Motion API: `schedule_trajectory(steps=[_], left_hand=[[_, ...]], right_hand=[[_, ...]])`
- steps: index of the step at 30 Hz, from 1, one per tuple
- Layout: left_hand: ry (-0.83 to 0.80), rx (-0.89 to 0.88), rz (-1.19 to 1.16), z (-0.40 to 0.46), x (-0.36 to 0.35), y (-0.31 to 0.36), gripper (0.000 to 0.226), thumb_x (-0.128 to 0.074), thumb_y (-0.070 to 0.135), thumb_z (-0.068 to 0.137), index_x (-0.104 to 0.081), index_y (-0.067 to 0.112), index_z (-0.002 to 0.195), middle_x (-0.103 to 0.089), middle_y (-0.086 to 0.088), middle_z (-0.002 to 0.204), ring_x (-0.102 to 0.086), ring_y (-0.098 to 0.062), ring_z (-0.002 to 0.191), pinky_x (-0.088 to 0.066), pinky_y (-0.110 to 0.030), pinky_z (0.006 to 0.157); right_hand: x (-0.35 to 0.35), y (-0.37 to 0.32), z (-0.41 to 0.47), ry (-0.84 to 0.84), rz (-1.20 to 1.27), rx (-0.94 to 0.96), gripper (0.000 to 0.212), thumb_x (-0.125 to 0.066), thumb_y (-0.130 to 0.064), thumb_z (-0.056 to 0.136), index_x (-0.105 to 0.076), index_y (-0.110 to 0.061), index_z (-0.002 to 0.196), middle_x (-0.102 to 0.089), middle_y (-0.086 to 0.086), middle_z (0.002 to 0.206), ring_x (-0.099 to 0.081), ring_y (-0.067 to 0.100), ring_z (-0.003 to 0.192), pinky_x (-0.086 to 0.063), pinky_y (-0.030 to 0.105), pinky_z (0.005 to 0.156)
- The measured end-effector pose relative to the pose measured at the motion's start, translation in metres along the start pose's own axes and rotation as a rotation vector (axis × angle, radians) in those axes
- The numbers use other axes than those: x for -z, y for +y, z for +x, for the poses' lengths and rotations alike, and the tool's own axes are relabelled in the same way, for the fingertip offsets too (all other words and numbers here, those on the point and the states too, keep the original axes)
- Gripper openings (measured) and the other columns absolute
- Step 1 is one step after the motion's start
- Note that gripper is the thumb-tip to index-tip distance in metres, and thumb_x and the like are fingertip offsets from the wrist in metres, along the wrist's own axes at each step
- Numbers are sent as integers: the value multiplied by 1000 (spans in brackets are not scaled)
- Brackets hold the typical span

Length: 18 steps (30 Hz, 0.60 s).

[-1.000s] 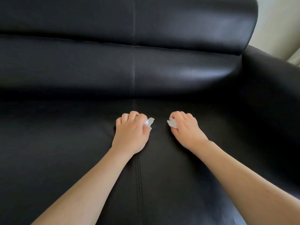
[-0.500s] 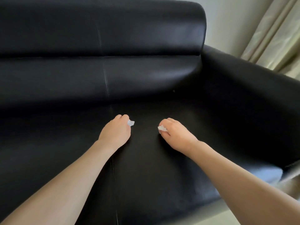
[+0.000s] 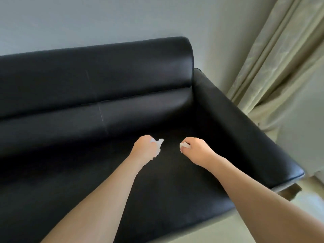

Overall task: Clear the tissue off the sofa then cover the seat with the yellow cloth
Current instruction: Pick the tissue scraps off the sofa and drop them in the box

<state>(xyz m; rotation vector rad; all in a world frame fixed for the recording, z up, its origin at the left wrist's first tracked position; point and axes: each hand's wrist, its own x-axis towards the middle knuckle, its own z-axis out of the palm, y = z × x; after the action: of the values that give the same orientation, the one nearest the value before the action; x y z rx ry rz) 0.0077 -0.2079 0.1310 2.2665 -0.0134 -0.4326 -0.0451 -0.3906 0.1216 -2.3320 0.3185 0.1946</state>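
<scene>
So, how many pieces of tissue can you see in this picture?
2. One piece of tissue is gripped in the left hand, the other piece in the right hand, both above the black sofa seat. More could be hidden inside the fists.

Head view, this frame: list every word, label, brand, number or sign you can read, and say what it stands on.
None: no text is legible anywhere in this frame.
The black sofa shows no tag or logo.
The tissue bits in the left hand and the right hand are plain white.
The wall and the curtain carry no print or sign.
</scene>
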Motion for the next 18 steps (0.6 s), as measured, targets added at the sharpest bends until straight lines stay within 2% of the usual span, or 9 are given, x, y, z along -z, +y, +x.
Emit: schedule_trajectory(steps=[2, 4, 7, 10, 12, 14, 16, 18], left_hand=[[-26, 59, -27, -20, 17, 46, 41, -55, 31, 92, -49, 8, 59, -52, 5, 46, -46, -16, 45, -45, -27, 65], [-54, 103, -70, -43, 37, 94, 39, -56, 31, 91, -48, 7, 62, -56, 1, 54, -42, -15, 42, -42, -25, 63], [-80, 158, -13, -87, 70, 175, 37, -56, 32, 92, -51, 8, 64, -58, -2, 59, -43, -18, 46, -44, -26, 65], [-75, 142, 55, -128, 94, 240, 28, -50, 15, 94, -48, 12, 67, -53, -3, 65, -46, -17, 54, -52, -32, 69], [-92, 130, 88, -157, 104, 282, 29, -48, 7, 93, -45, 17, 66, -49, -1, 68, -49, -17, 59, -54, -35, 71], [-107, 121, 95, -181, 105, 309, 26, -48, 7, 93, -47, 17, 70, -49, 1, 69, -52, -18, 62, -54, -31, 64], [-137, 120, 90, -193, 99, 328, 12, -49, 8, 92, -53, 13, 82, -50, 2, 70, -53, -18, 63, -47, -25, 54], [-155, 101, 95, -199, 91, 337, 4, -51, 9, 91, -54, 10, 92, -51, 1, 71, -54, -20, 65, -46, -24, 54]], right_hand=[[43, -24, -19, -17, 4, -32, 11, -53, -25, 94, -61, -19, 94, -64, 1, 90, -62, 17, 78, -51, 30, 65], [91, -48, -40, -17, -1, -56, 15, -50, -25, 94, -61, -15, 94, -64, 4, 93, -62, 21, 80, -51, 31, 68], [174, -80, -81, -25, -21, -112, 17, -49, -23, 94, -60, -11, 96, -62, 3, 96, -62, 23, 87, -50, 34, 72], [239, -104, -117, -77, -60, -141, 18, -46, -21, 96, -60, -11, 99, -60, 2, 98, -60, 22, 93, -49, 32, 76], [281, -119, -145, -112, -85, -162, 22, -44, -17, 98, -61, -7, 106, -61, 7, 102, -59, 26, 96, -49, 34, 80], [306, -126, -166, -114, -65, -177, 24, -45, -19, 97, -62, -8, 110, -63, 8, 106, -60, 25, 98, -49, 35, 84], [323, -126, -179, -126, -34, -222, 23, -46, -22, 96, -62, -12, 109, -63, 5, 106, -60, 22, 96, -50, 33, 84], [332, -120, -186, -136, -45, -243, 23, -47, -22, 96, -62, -12, 111, -62, 5, 109, -59, 23, 99, -48, 31, 83]])
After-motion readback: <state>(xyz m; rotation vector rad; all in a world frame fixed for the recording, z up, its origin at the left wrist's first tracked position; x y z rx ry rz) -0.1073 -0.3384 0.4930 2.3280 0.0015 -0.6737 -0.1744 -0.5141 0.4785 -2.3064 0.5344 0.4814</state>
